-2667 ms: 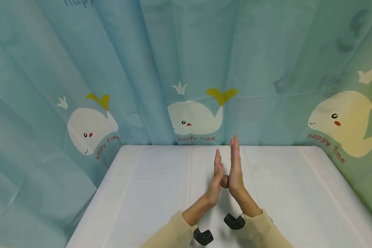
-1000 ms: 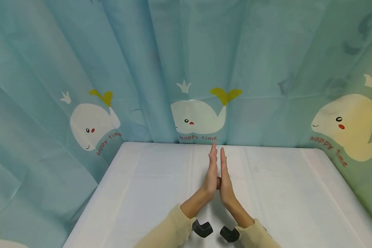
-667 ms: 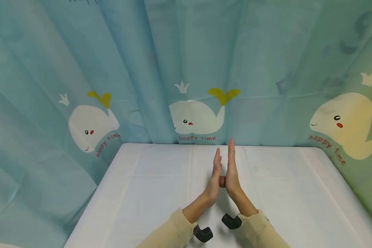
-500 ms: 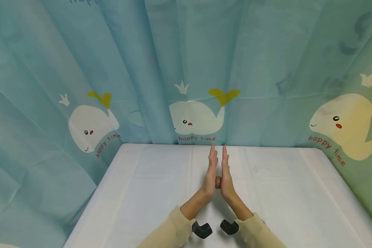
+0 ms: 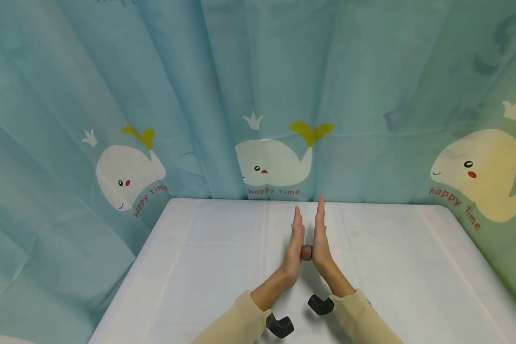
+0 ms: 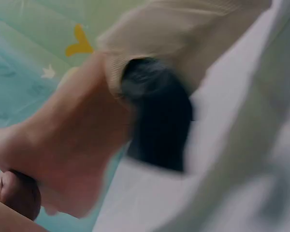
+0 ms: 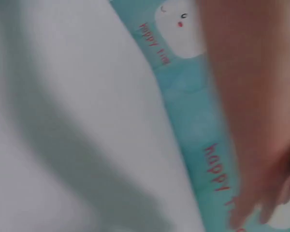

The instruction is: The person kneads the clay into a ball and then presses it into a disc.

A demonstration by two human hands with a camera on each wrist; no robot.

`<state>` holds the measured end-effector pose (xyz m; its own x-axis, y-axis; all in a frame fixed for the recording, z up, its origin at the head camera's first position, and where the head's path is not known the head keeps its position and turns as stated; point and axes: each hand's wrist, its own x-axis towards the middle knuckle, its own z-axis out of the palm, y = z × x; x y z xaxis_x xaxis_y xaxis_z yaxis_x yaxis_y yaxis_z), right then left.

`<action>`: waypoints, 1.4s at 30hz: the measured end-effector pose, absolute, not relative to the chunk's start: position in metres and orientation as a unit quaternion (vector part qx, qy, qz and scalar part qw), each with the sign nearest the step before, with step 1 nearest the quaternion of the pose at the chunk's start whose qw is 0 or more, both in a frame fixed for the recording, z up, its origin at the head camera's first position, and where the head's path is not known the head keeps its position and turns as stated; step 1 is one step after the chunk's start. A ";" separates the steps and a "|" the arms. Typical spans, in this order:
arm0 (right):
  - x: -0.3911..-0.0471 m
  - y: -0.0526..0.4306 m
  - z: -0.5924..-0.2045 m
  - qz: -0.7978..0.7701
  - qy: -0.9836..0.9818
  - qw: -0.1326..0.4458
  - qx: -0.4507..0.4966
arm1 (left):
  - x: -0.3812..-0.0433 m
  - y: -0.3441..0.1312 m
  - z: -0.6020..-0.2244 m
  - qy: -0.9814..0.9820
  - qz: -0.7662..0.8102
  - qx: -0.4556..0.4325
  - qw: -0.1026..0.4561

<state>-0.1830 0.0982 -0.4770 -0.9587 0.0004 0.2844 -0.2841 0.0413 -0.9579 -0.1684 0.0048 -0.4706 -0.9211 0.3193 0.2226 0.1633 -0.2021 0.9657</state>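
A small brown ball point(image 5: 306, 252), like a lump of clay, sits between my two palms above the table. My left hand point(image 5: 292, 255) lies flat against its left side, fingers straight and pointing away from me. From the right, my right hand point(image 5: 322, 248) presses on it with straight fingers, its tips further forward than the left ones. In the left wrist view the dark brown ball point(image 6: 20, 195) shows at the lower left, partly covered by the hands. The right wrist view is blurred, and the ball is mostly out of it.
A white table point(image 5: 223, 267) lies under the hands. Behind it hangs a blue-green curtain point(image 5: 361, 95) printed with whales. Black curved camera mounts point(image 5: 279, 326) stick out from the inner side of both beige sleeves point(image 5: 361, 313), close to each other.
The hands rub back and forth against each other around the ball. Since half a second ago, the right hand has slid forward, the left back, and the ball has shifted slightly right.
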 end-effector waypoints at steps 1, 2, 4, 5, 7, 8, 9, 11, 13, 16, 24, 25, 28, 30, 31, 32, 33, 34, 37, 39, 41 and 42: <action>-0.180 0.096 -0.481 0.687 -0.713 0.094 0.097 | -0.169 0.004 -0.470 0.628 0.754 0.187 0.047; -0.174 0.093 -0.483 0.693 -0.710 0.081 0.101 | -0.172 0.003 -0.470 0.628 0.755 0.183 0.039; -0.161 0.084 -0.483 0.701 -0.700 0.063 0.118 | -0.179 -0.001 -0.472 0.635 0.753 0.171 0.020; -0.155 0.080 -0.481 0.704 -0.696 0.060 0.130 | -0.183 -0.002 -0.474 0.643 0.746 0.170 0.012; -0.149 0.075 -0.474 0.702 -0.691 0.070 0.156 | -0.188 -0.004 -0.478 0.649 0.740 0.177 0.011; -0.148 0.075 -0.470 0.699 -0.691 0.082 0.165 | -0.188 -0.003 -0.481 0.651 0.736 0.184 0.016; -0.150 0.076 -0.465 0.697 -0.690 0.095 0.170 | -0.187 -0.002 -0.482 0.651 0.734 0.190 0.021; -0.159 0.082 -0.458 0.690 -0.694 0.113 0.169 | -0.181 0.002 -0.482 0.647 0.735 0.199 0.029; -0.170 0.090 -0.458 0.688 -0.698 0.117 0.160 | -0.174 0.006 -0.476 0.629 0.751 0.194 0.040; -0.181 0.097 -0.467 0.690 -0.702 0.105 0.138 | -0.168 0.007 -0.464 0.610 0.770 0.182 0.046; -0.147 0.074 -0.472 0.713 -0.682 0.070 0.150 | -0.190 -0.003 -0.470 0.640 0.754 0.147 0.008; -0.144 0.073 -0.468 0.712 -0.681 0.074 0.157 | -0.192 -0.003 -0.474 0.646 0.749 0.150 0.002; -0.147 0.076 -0.459 0.695 -0.691 0.105 0.168 | -0.189 0.001 -0.485 0.648 0.744 0.164 0.019; -0.158 0.083 -0.458 0.686 -0.700 0.119 0.159 | -0.181 0.005 -0.487 0.639 0.749 0.171 0.040; -0.164 0.087 -0.460 0.681 -0.706 0.124 0.149 | -0.177 0.007 -0.486 0.631 0.755 0.172 0.047; -0.170 0.090 -0.464 0.680 -0.709 0.123 0.138 | -0.172 0.009 -0.484 0.621 0.764 0.167 0.058; -0.173 0.093 -0.467 0.684 -0.709 0.118 0.126 | -0.168 0.010 -0.480 0.613 0.770 0.162 0.067; -0.175 0.095 -0.472 0.686 -0.709 0.111 0.116 | -0.166 0.009 -0.476 0.605 0.777 0.158 0.070; -0.166 0.092 -0.483 0.690 -0.712 0.078 0.104 | -0.169 0.006 -0.464 0.589 0.791 0.152 0.056; -0.153 0.084 -0.484 0.698 -0.705 0.061 0.113 | -0.175 0.002 -0.460 0.599 0.784 0.160 0.031; -0.143 0.078 -0.479 0.703 -0.697 0.059 0.128 | -0.183 0.001 -0.461 0.616 0.770 0.167 0.008; -0.140 0.077 -0.476 0.704 -0.694 0.066 0.137 | -0.185 0.002 -0.463 0.626 0.761 0.171 0.001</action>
